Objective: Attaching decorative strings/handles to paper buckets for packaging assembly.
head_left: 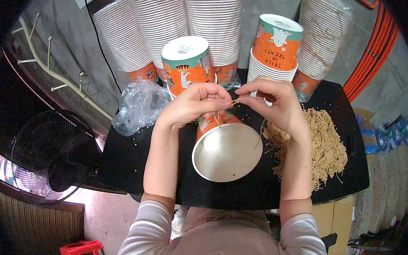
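A paper bucket (226, 152) with an orange printed outside lies tipped in front of me, its white inside facing me. A thin tan string (219, 121) runs up from the bucket's upper rim to my fingers. My left hand (193, 102) pinches the string between thumb and forefinger just above the bucket. Close beside it, my right hand (277, 102) pinches the string too, and the fingertips of both hands nearly meet. A loose end hangs below my right hand by the rim. One small dark hole shows at the bucket's near wall.
A heap of cut tan strings (326, 143) lies right on the black table (170, 195). Upside-down orange buckets (188, 65) and tall nested stacks (214, 24) stand behind, with crumpled clear plastic (139, 105) at left. A black fan (54, 157) stands beyond the left edge.
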Motion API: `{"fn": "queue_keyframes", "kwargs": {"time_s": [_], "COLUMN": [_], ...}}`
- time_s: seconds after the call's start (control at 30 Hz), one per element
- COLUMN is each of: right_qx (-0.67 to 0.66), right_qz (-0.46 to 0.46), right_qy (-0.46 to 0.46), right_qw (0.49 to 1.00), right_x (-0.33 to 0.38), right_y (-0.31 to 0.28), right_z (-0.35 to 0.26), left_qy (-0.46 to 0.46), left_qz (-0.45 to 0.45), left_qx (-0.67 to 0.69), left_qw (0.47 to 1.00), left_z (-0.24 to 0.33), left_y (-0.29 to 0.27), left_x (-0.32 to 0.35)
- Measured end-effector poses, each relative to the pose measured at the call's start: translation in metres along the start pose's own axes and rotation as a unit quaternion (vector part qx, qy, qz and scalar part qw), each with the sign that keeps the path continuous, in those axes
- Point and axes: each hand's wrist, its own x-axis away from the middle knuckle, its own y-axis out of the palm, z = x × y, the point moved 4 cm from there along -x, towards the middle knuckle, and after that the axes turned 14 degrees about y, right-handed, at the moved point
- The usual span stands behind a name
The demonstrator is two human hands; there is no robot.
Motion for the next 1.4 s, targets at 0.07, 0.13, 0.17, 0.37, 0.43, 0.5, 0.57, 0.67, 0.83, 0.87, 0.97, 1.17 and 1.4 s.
{"fn": "queue_keyframes", "kwargs": {"time_s": [0.07,0.13,0.17,0.37,0.43,0.5,0.57,0.67,0.83,0.87,0.97,1.17,1.4], "right_qx": [0.001,-0.002,0.001,0.007,0.006,0.008,0.009,0.011,0.000,0.004,0.012,0.029,0.067], "right_qz": [0.000,0.000,0.003,0.022,0.024,0.021,0.016,0.011,0.012,0.013,0.018,0.022,-0.002], "right_qy": [0.003,0.010,0.009,0.007,0.002,0.002,0.002,-0.004,-0.014,-0.012,-0.001,-0.008,0.017], "right_qw": [1.000,1.000,1.000,1.000,1.000,1.000,1.000,1.000,1.000,1.000,1.000,0.999,0.998], "right_x": [0.000,0.000,0.000,0.001,0.001,0.001,0.000,-0.001,-0.002,-0.002,-0.002,0.000,0.001], "right_y": [0.000,0.000,0.000,0.001,0.001,0.003,0.004,0.005,0.007,0.007,0.004,0.005,0.003], "right_z": [-0.001,-0.004,-0.004,-0.003,-0.003,-0.004,-0.005,-0.005,-0.008,-0.007,-0.009,-0.016,-0.014], "left_qy": [-0.006,-0.009,-0.008,-0.025,-0.026,-0.021,-0.008,-0.014,-0.017,-0.020,0.006,0.003,0.014], "left_qz": [-0.005,-0.011,-0.015,-0.027,-0.026,-0.024,-0.030,-0.014,-0.010,-0.004,0.012,0.057,0.072], "left_qx": [0.006,0.011,0.013,-0.020,-0.016,0.003,0.009,-0.005,0.011,0.013,0.036,0.002,0.034], "left_qw": [1.000,1.000,1.000,0.999,0.999,0.999,0.999,1.000,1.000,1.000,0.999,0.998,0.997], "left_z": [-0.001,-0.002,-0.002,0.001,0.000,-0.003,-0.006,-0.004,-0.007,-0.007,-0.009,0.000,-0.010], "left_y": [0.000,0.000,-0.001,0.004,0.006,0.005,0.003,0.006,0.007,0.007,0.007,0.011,0.010], "left_x": [0.000,0.001,0.001,0.001,0.001,0.002,0.001,0.000,-0.002,-0.002,-0.004,-0.006,-0.007]}}
